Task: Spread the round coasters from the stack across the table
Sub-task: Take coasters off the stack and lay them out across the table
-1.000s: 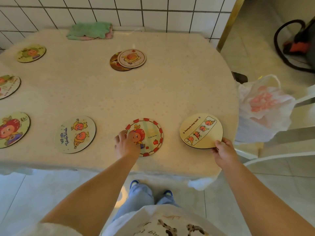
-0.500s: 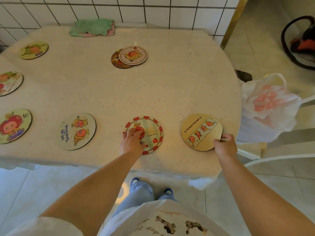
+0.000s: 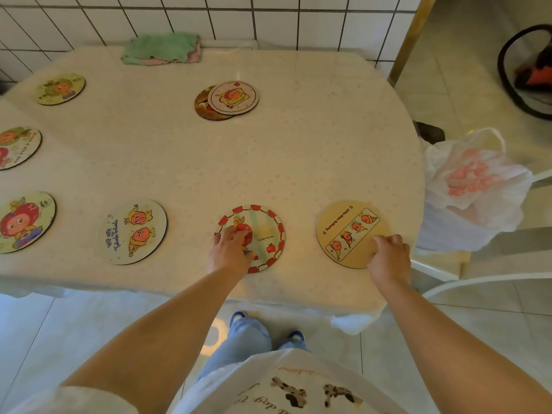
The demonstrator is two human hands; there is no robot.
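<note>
pressing flat, your left hand (image 3: 228, 252) lay open on the red-rimmed coaster (image 3: 263, 234); your right hand (image 3: 388, 256) pinched the tan coaster (image 3: 343, 231) at its near-right edge.

The left hand (image 3: 228, 251) lies flat on the red-rimmed coaster (image 3: 250, 239) near the bench's (image 3: 298, 162) front edge. Right of that coaster, the right hand (image 3: 388, 258) rests fingers-down on the tan coaster (image 3: 352, 233). Left of the red-rimmed coaster lies a white coaster (image 3: 131, 231), with three more beyond it. Behind it, two overlapping coasters (image 3: 227, 100) sit mid-bench, and a green cloth (image 3: 161, 49) lies at the tiled wall.
</note>
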